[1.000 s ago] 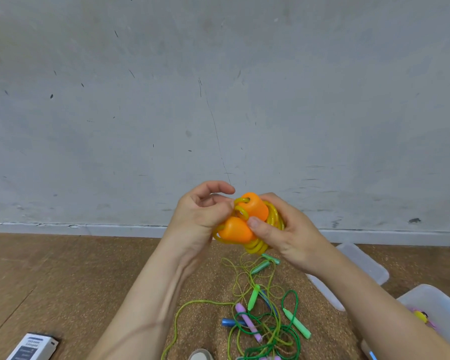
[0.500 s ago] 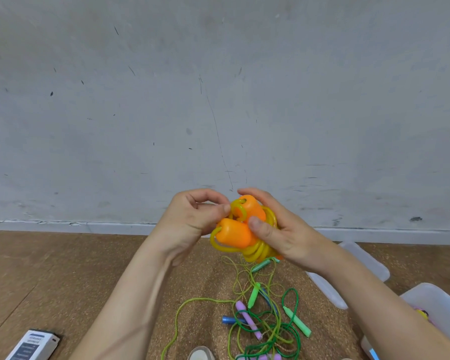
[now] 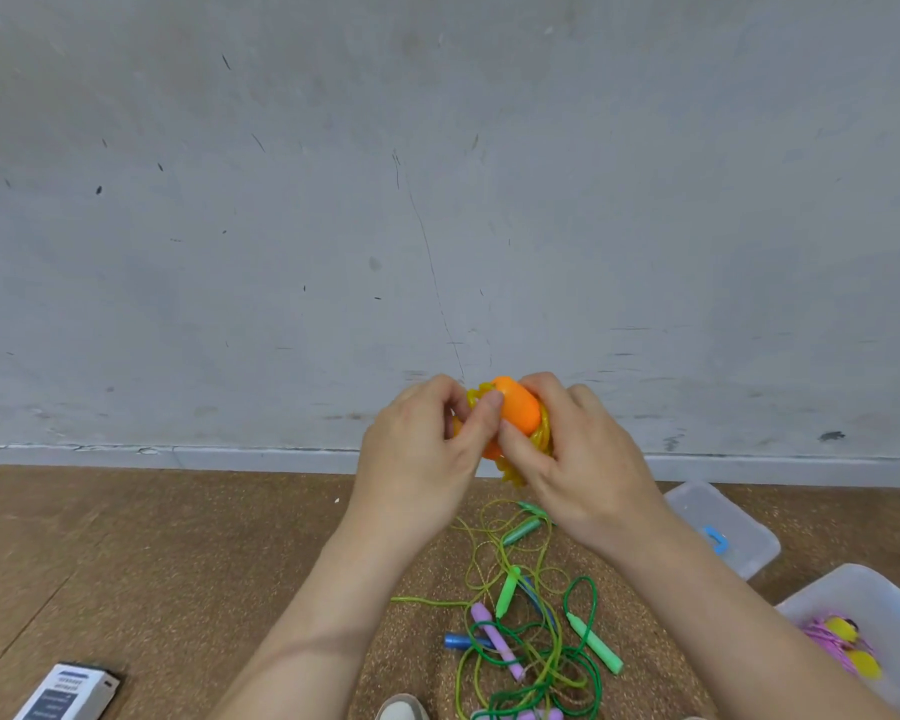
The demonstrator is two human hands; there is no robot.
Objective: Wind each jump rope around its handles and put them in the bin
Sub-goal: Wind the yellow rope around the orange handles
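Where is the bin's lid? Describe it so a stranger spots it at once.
Start at the grey wall and follow its base to the right. There, on the brown floor, lies a clear plastic lid, farther back than the clear bin. Unlike the bin, it carries a blue clip and holds no rope.

The light is bright, soft and even, with no single source showing. The grey wall is flatly lit and a little dimmer toward its upper corners. Shadows on the floor are faint, and only the white box throws a narrow dark one. The orange handle carries a mild sheen without hard glare. The left hand and right hand are fairly sharp. The wide lens stretches the forearms toward the bottom edge, and the bin at the right edge looks pale and soft.
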